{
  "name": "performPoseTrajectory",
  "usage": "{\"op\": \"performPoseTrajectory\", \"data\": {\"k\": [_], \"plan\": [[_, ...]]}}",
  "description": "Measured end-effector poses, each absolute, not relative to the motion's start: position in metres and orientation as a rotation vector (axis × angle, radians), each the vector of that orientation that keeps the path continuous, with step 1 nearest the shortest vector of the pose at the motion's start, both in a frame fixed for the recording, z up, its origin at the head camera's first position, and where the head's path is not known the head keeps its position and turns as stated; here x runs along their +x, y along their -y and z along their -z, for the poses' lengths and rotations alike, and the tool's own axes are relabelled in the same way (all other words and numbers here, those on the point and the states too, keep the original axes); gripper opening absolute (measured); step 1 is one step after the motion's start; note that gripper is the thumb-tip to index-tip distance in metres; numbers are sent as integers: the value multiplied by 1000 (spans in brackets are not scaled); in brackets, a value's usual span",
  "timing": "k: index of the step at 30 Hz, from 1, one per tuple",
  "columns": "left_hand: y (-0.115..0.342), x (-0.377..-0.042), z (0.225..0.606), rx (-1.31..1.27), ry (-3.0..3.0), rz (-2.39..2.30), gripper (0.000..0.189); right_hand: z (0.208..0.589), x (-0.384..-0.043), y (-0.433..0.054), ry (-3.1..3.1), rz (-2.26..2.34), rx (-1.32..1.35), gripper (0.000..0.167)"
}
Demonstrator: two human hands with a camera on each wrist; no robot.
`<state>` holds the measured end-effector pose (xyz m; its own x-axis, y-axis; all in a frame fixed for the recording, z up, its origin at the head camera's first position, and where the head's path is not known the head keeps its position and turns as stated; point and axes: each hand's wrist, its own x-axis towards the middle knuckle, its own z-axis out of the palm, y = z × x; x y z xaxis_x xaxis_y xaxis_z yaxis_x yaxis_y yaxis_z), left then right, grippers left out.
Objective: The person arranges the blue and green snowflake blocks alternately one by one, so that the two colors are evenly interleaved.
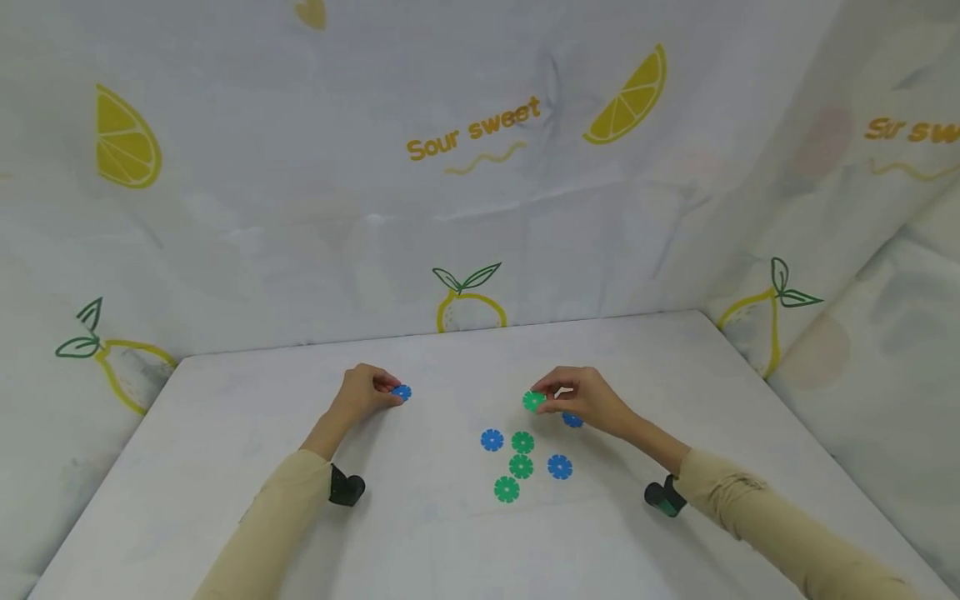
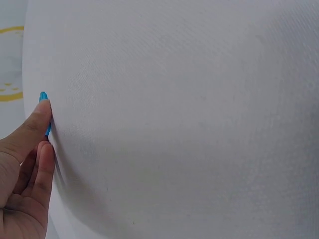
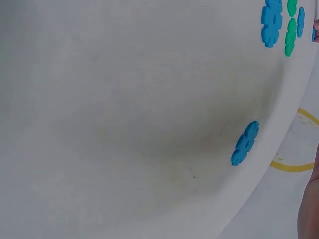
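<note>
In the head view my left hand pinches a blue notched plastic disc between thumb and fingers, at the far left of the group. The left wrist view shows this disc edge-on, its lower part covered by the thumb. My right hand pinches a green notched disc by its right edge. Just beneath that hand lies a blue disc, partly hidden by it. Only a bit of the right hand enters the right wrist view, and its green disc is out of sight there.
Between the forearms lie a blue disc, another blue disc and three green discs in a loose column. All rest on a white-covered table. A white lemon-print cloth rises behind it.
</note>
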<state>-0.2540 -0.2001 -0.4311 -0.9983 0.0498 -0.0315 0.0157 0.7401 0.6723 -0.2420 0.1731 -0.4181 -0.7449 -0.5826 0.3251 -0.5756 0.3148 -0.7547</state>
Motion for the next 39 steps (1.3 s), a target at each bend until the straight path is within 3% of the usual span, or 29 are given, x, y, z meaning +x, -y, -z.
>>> {"op": "performPoseTrajectory", "data": {"k": [18, 39], "plan": [[198, -257, 429, 5, -2887, -1110, 23, 417, -284, -126, -2500, 1389, -989, 26], [194, -252, 429, 37, -2903, -1137, 22, 436, -302, -65, -2573, 1369, -782, 25]]}}
